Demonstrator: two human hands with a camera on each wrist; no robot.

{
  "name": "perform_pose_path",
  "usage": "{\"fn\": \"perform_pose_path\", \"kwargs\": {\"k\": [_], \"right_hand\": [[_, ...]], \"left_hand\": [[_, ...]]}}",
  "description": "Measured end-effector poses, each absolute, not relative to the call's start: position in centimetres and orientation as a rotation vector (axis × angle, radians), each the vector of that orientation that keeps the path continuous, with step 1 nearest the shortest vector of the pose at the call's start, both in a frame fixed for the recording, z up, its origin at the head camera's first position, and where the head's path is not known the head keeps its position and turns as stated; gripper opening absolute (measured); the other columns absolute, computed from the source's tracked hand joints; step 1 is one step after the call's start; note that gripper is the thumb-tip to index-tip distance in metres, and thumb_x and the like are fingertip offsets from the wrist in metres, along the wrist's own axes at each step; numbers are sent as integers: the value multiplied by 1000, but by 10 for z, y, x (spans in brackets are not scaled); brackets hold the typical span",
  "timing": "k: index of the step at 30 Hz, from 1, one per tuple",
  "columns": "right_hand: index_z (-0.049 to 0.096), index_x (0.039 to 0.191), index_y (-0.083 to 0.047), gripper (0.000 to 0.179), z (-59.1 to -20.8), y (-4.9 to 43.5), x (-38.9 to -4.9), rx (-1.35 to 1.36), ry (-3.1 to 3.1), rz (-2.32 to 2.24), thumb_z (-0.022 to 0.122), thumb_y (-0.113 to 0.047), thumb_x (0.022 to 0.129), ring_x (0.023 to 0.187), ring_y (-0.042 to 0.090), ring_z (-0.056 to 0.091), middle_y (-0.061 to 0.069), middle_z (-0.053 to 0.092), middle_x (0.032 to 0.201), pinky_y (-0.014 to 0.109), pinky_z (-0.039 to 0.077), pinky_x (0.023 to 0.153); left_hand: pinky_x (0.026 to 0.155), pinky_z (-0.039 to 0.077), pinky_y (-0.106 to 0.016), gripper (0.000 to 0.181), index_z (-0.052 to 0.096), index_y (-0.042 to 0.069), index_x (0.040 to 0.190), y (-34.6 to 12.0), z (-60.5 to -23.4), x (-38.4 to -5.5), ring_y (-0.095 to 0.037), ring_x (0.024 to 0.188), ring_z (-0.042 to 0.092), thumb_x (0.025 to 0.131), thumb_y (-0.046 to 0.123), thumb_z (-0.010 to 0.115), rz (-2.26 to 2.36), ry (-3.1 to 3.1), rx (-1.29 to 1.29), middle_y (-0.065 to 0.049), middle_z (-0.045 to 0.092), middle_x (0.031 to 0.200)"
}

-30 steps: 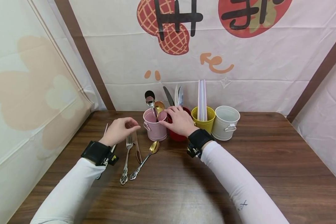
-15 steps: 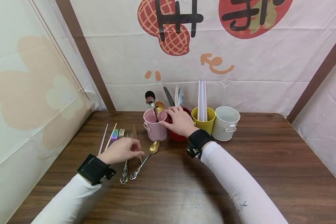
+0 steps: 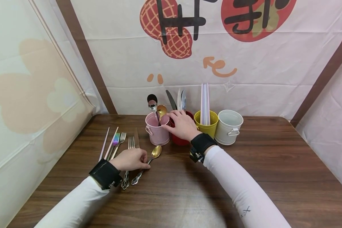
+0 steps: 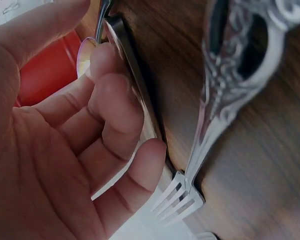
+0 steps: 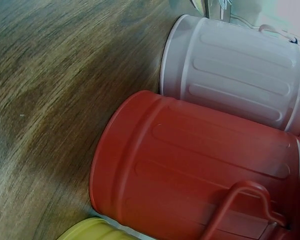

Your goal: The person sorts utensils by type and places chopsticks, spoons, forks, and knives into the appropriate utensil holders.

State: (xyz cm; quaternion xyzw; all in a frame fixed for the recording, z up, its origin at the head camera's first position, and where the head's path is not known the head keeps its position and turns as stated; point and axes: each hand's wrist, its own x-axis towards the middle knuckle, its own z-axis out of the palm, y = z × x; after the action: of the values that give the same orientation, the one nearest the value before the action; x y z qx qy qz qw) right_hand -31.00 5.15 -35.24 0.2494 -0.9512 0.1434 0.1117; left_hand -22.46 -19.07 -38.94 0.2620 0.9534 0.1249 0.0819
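My left hand (image 3: 131, 159) is low over the table, fingers loosely bent. Its thumb and forefinger are at the handle of a gold-bowled spoon (image 3: 156, 152); in the left wrist view a gap shows between thumb and fingers. Beneath this hand lie a table knife (image 3: 136, 138) and a silver fork (image 3: 131, 142) with an ornate handle (image 4: 245, 75). My right hand (image 3: 183, 126) rests over the rim of the red bucket (image 5: 205, 155), beside the pink bucket (image 3: 159, 136). Its fingers are outside the right wrist view.
Several spoons (image 3: 161, 110) stand in the pink bucket and knives (image 3: 183, 100) in the red one. The yellow bucket (image 3: 206, 129) holds striped sticks (image 3: 205, 104); a white bucket (image 3: 227, 133) stands to its right. Chopsticks (image 3: 104, 144) and smaller forks (image 3: 116, 139) lie at left.
My left hand has come down and toward me from beside the pink bucket, then right to the spoon's handle. The right hand has stayed on the red bucket.
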Motion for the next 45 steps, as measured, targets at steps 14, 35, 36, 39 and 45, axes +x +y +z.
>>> {"fn": "perform_pose_path", "kwargs": {"k": [14,35,36,39,45], "right_hand": [[54,138,-18,65,-351,53,-310,711,-2787,414,52,-62,91,128,24,40,5,49,140,43,40,103],[53,139,-18,64,-353,52,-309,729,-2787,413,52,-62,91,129,24,39,5,48,141,42,39,104],[53,139,-18,64,-354,52,-309,730,-2786,414,52,-62,91,128,24,39,5,49,141,42,39,104],[53,138,-18,64,-354,52,-310,736,-2781,412,52,-62,91,128,24,40,5,49,140,41,39,104],[53,138,-18,64,-353,52,-310,743,-2788,413,52,-62,91,127,24,40,5,49,140,41,38,104]], "left_hand": [[53,41,-30,26,60,22,63,-182,-385,-227,-8,59,49,79,31,79,381,2852,704,10,53,63],[53,40,-26,17,64,15,65,-188,-390,-229,-7,55,48,79,15,74,642,2726,672,10,55,62],[53,40,-26,17,64,14,65,-189,-390,-229,-7,55,47,80,14,73,674,2714,681,9,55,61],[52,40,-26,15,65,11,66,-193,-391,-230,-7,52,48,81,9,68,769,2665,667,7,56,59],[48,43,-26,14,69,6,75,-207,-392,-231,-9,51,50,88,8,64,915,2583,631,3,56,59]]}}
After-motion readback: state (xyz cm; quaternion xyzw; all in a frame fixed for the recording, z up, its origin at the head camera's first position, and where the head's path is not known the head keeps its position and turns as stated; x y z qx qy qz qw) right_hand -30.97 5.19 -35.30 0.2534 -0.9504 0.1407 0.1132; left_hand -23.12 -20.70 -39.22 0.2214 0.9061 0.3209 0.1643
